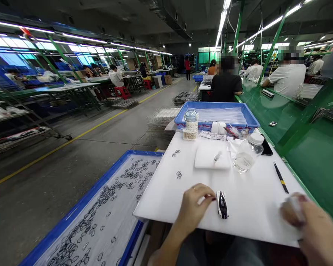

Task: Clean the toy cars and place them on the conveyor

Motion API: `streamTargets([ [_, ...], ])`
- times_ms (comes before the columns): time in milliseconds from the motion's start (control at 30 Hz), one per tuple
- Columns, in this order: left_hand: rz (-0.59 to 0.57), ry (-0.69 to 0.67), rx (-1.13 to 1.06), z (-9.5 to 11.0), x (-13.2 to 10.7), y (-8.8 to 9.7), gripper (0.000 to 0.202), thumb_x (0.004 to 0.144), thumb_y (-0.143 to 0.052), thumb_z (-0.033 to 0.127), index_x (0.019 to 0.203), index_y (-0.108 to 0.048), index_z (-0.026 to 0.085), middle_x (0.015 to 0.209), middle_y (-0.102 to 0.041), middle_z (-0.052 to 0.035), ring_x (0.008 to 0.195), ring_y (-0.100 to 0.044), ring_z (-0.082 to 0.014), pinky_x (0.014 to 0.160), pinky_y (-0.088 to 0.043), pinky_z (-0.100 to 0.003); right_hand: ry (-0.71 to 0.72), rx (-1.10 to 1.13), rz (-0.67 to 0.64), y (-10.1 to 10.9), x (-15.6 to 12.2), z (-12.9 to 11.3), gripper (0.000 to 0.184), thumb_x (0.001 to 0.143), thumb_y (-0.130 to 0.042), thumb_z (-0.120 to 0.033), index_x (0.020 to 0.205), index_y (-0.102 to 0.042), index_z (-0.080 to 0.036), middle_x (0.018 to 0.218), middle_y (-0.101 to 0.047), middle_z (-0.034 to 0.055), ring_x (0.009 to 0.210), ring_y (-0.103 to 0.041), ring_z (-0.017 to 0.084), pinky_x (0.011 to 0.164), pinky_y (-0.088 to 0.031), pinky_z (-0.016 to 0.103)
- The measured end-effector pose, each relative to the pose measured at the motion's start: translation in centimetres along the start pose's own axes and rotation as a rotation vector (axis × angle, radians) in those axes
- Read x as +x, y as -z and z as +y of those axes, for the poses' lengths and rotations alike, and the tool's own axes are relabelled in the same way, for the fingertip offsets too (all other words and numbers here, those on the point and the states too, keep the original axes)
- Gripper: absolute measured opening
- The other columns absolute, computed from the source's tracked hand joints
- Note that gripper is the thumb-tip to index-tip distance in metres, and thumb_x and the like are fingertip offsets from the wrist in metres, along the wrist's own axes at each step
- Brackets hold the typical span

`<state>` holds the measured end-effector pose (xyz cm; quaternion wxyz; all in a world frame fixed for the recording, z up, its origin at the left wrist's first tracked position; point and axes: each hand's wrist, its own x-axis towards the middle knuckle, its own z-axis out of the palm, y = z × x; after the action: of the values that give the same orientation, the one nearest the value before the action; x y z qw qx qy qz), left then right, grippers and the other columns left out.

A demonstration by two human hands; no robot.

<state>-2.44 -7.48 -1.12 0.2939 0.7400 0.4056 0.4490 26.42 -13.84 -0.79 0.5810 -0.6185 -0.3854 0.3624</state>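
Observation:
My left hand (pixel 195 207) rests on the white work board (pixel 249 207), fingers curled, fingertips touching a small black-and-white oblong part (pixel 222 204) that lies on the board. My right hand (pixel 312 229) is at the board's near right corner, blurred, closed around a pale wad that looks like a cloth or wipe (pixel 292 209). A white folded pad (pixel 212 157) with a small nozzle on it and a clear bottle (pixel 245 155) with a white cap lie farther up the board. Small black rings (pixel 178 174) lie loose on the board's left part.
A blue tray (pixel 80 210) full of several small black rings sits to my left. Another blue tray (pixel 216 114), a lidded jar (pixel 191 120), cotton swabs (pixel 189 134) and black tweezers (pixel 281 178) lie ahead. A green conveyor (pixel 308 140) runs along the right. Other people sit farther down the line.

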Motion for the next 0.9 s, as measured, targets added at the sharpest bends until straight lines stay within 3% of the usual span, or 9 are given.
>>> streamTargets([
  [100, -0.042, -0.209, -0.162, 2.3, -0.4, -1.8, 0.015, 0.086, -0.065, 0.005, 0.088, -0.074, 0.017, 0.079, -0.075, -0.0029, 0.072, -0.068, -0.0153, 0.070, -0.054, -0.024, -0.266, 0.072, -0.424, -5.5, -3.1, -0.7, 0.056, 0.079, -0.064, -0.071, 0.070, -0.050, -0.018, 0.061, -0.030, -0.0042, 0.053, -0.027, 0.009, 0.050, -0.022, 0.023],
  [167, -0.040, -0.258, -0.189, 3.4, -0.7, -2.8, 0.013, 0.088, -0.064, 0.006, 0.091, -0.074, 0.015, 0.079, -0.076, -0.0052, 0.072, -0.068, -0.0156, 0.072, -0.054, -0.024, -0.342, 0.184, -0.552, -7.7, -4.3, -1.2, 0.055, 0.082, -0.065, -0.067, 0.069, -0.049, -0.017, 0.060, -0.027, -0.0055, 0.054, -0.022, 0.008, 0.051, -0.019, 0.023],
  [367, 0.078, -0.196, -0.370, 3.4, -1.4, -4.0, 0.012, 0.086, -0.072, 0.012, 0.094, -0.079, 0.016, 0.082, -0.075, -0.0077, 0.074, -0.068, -0.0145, 0.071, -0.054, -0.022, -0.437, 0.388, -0.524, -8.4, -5.0, -1.9, 0.048, 0.081, -0.071, -0.058, 0.070, -0.051, -0.016, 0.054, -0.034, -0.0055, 0.053, -0.023, 0.007, 0.052, -0.017, 0.022],
  [500, 0.134, 0.107, -0.704, 2.9, -2.0, -4.9, 0.012, 0.080, -0.081, 0.025, 0.092, -0.080, 0.023, 0.082, -0.071, -0.0034, 0.077, -0.064, -0.0135, 0.074, -0.052, -0.023, -0.444, 0.508, -0.450, -9.8, -5.9, -1.5, 0.046, 0.078, -0.076, -0.054, 0.072, -0.050, -0.017, 0.056, -0.029, -0.0073, 0.053, -0.020, 0.006, 0.051, -0.017, 0.021],
  [633, 0.077, 0.405, -1.065, 2.7, -2.4, -5.4, 0.015, 0.075, -0.085, 0.033, 0.085, -0.081, 0.022, 0.090, -0.064, -0.0033, 0.083, -0.060, -0.0122, 0.077, -0.050, -0.022, -0.397, 0.494, -0.407, -11.2, -6.2, -0.7, 0.046, 0.080, -0.075, -0.055, 0.073, -0.050, -0.017, 0.058, -0.026, -0.0080, 0.053, -0.018, 0.006, 0.049, -0.017, 0.020],
  [767, 0.079, 0.516, -1.284, 2.1, -2.9, -5.0, 0.022, 0.066, -0.091, 0.035, 0.078, -0.081, 0.020, 0.085, -0.069, -0.0034, 0.081, -0.063, -0.0112, 0.079, -0.050, -0.021, -0.355, 0.379, -0.482, -10.3, -5.9, -0.6, 0.046, 0.077, -0.077, -0.055, 0.075, -0.051, -0.017, 0.054, -0.039, -0.0065, 0.047, -0.031, 0.005, 0.044, -0.026, 0.018],
  [900, 0.078, 0.655, -1.417, 1.3, -3.2, -4.4, 0.029, 0.058, -0.095, 0.037, 0.075, -0.080, 0.019, 0.073, -0.073, -0.0031, 0.069, -0.065, -0.0093, 0.071, -0.052, -0.018, -0.195, 0.251, -0.386, -8.8, -5.5, -1.3, 0.036, 0.080, -0.078, -0.044, 0.078, -0.053, -0.018, 0.068, -0.061, 0.0011, 0.047, -0.050, 0.009, 0.043, -0.041, 0.020],
])
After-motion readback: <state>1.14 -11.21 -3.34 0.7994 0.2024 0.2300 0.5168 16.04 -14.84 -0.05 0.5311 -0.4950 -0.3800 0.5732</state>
